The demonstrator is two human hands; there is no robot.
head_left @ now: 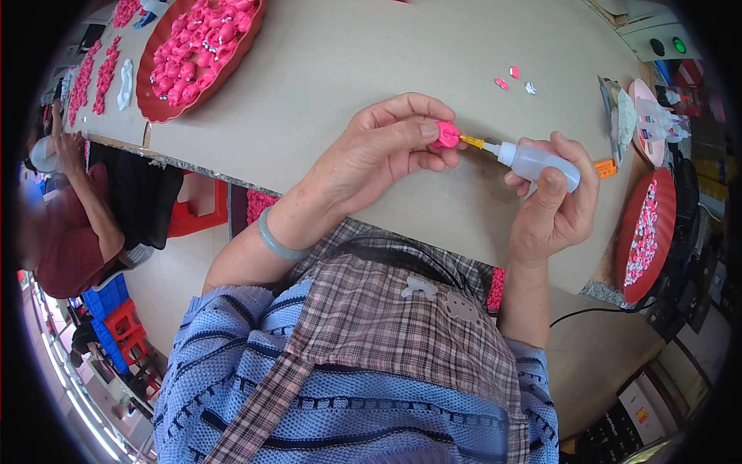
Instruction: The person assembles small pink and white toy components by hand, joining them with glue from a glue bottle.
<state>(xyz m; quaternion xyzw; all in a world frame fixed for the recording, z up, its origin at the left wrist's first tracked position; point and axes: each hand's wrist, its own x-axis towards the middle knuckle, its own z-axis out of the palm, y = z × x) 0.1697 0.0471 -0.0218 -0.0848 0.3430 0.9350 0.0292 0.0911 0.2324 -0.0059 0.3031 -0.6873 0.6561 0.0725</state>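
Between the thumb and fingers of my left hand (390, 143) is a small pink moulded piece (447, 134), held above the table. My right hand (558, 193) grips a translucent squeeze bottle (545, 164) with a white neck and a yellow needle tip (472, 141). The tip points left and meets the pink piece, or nearly so; whether it touches I cannot tell. Beyond my right hand, a few small pink and white bits (514, 73) lie on the table. What the bottle contains is hard to make out.
A red scalloped tray (147, 100) of pink pieces stands at the far left. On the right are another red tray (667, 224) with small pink and white bits, a pink dish (643, 91) with bottles, and an orange box (605, 168). A co-worker (73, 224) sits at the left.
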